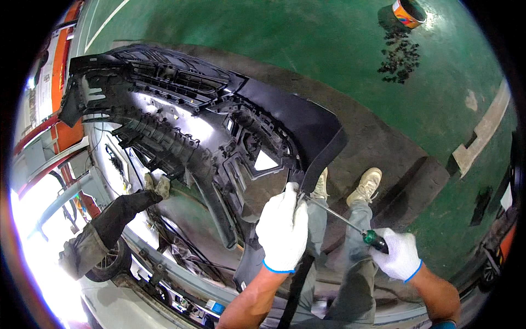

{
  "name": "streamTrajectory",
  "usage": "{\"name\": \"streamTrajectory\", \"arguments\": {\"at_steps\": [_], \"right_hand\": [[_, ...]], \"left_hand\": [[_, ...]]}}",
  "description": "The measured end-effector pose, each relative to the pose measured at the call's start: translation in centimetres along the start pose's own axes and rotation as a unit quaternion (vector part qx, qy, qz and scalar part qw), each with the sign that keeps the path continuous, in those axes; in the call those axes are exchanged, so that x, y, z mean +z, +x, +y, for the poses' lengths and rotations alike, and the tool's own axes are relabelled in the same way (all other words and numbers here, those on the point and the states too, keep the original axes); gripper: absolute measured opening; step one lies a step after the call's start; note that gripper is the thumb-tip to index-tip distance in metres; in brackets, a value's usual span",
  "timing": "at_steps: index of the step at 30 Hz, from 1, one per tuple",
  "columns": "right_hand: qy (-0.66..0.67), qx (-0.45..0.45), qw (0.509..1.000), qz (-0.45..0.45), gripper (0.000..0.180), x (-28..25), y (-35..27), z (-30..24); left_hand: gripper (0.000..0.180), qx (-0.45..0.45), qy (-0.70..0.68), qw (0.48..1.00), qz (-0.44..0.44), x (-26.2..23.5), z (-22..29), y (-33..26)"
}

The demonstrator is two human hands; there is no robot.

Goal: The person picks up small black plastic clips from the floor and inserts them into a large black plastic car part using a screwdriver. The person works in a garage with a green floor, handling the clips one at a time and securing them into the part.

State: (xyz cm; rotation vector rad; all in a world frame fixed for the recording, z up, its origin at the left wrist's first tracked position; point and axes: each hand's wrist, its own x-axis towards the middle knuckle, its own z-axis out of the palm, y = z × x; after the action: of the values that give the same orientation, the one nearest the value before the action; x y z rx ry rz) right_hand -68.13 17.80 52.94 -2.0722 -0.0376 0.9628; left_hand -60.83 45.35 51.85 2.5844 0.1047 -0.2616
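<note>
From my left, the black bumper cover (181,126) sweeps across to its near end, where my left hand (282,227) has its fingers clamped on the edge. My right hand (399,255) grips the green-handled screwdriver (339,217), whose shaft runs up-left with its tip by that left hand's fingertips. Beyond lie my shoes (366,185), scattered black clips (400,55) and an orange tub (408,12) on the green floor (307,38).

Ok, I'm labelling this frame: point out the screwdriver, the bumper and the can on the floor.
screwdriver (375,239), head view, on its green handle.
bumper (298,118), head view, on its smooth dark outer skin.
can (406,13), head view, on its orange side wall.
</note>
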Motion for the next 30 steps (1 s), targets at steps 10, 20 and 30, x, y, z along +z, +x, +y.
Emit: {"name": "streamTrajectory", "arguments": {"at_steps": [10,20,30], "right_hand": [[-0.05,0.011,0.995,0.084,0.064,-1.6,-0.2,-1.7],[-0.076,-0.011,0.997,0.01,0.068,-1.2,-0.7,-2.1],[0.133,0.052,0.986,-0.087,0.062,-2.3,0.2,-0.9]], "left_hand": [[0.037,-0.012,-0.033,0.999,-0.01,-0.1,0.1,0.5],[0.04,-0.001,0.009,1.0,-0.003,-0.2,0.2,0.0],[0.042,-0.003,-0.005,1.0,-0.017,0.0,0.1,0.1]]}}
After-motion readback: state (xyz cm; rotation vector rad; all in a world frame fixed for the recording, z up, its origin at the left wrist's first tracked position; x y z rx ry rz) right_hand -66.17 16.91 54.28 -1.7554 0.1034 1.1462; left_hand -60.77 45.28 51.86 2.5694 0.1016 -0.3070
